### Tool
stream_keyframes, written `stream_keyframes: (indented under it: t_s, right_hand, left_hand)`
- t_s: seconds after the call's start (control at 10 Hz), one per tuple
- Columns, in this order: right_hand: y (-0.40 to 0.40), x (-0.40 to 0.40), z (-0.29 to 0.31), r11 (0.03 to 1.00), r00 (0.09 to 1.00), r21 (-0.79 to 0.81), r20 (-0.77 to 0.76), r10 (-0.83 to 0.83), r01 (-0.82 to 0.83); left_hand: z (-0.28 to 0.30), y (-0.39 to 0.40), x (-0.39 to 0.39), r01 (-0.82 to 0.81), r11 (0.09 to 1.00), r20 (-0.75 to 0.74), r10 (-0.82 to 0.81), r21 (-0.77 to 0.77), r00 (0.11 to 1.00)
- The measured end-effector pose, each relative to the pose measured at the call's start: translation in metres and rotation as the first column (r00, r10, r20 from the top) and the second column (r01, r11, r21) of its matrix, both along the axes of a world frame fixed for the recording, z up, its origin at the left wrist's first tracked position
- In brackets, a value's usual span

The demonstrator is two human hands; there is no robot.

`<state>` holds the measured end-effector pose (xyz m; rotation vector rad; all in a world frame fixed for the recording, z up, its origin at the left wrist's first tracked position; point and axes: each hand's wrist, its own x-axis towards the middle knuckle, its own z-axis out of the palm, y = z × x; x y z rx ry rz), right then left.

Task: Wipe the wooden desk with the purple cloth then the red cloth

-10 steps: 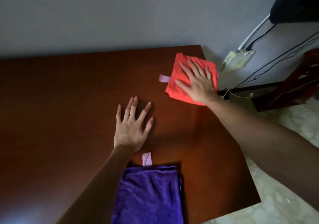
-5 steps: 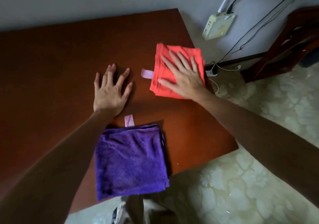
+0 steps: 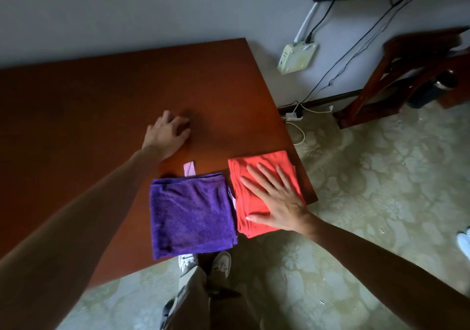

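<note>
Change: red cloth (image 3: 264,174) has slid from the far corner to beside the purple cloth (image 3: 190,212).
Right hand (image 3: 277,202): flat, fingers spread on it.
Left hand (image 3: 166,132): loosely curled on the desk (image 3: 101,101), holding nothing.

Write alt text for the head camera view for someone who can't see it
A person's right hand presses flat on a folded red cloth at the wooden desk's near right corner, beside a folded purple cloth. The left hand rests on bare wood farther back.

pale wall box (image 3: 297,57) with cables, dark wooden chair (image 3: 407,75), floor power strip (image 3: 293,116)
</note>
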<state>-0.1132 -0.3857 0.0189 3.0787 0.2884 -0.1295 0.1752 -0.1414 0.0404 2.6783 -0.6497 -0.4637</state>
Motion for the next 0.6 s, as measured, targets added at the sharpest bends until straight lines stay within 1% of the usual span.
stream_keyframes:
  t_s: [0.1,0.2,0.3,0.4,0.5,0.6]
  right_hand:
    - [-0.005,0.004,0.004,0.999,0.999,0.006,-0.02,0.039,-0.039]
    - [-0.011,0.009,0.009,0.997,0.995,0.03,-0.069,0.076,-0.074]
    - [-0.023,0.015,0.011,0.992,0.99,0.072,-0.084,0.112,-0.106]
    - [-0.029,0.028,0.01,0.991,0.993,0.086,-0.044,0.105,-0.101]
    - [-0.031,0.034,0.013,0.99,0.991,0.087,-0.058,0.117,-0.112]
    - [-0.018,0.032,0.015,0.98,0.998,0.195,-0.031,0.05,-0.043]
  left_hand:
    - [0.024,0.026,-0.038,-0.071,0.974,-0.021,0.068,-0.217,0.997]
    - [0.04,0.068,-0.102,-0.111,0.939,-0.037,0.104,-0.327,0.994]
    - [0.048,0.111,-0.18,-0.148,0.932,-0.039,0.143,-0.33,0.989]
    - [0.054,0.134,-0.249,-0.216,0.901,-0.04,0.217,-0.376,0.975]
    - [0.032,0.145,-0.297,-0.269,0.892,-0.059,0.266,-0.364,0.962]
    - [0.007,0.145,-0.322,-0.479,0.816,-0.178,0.444,-0.325,0.878]
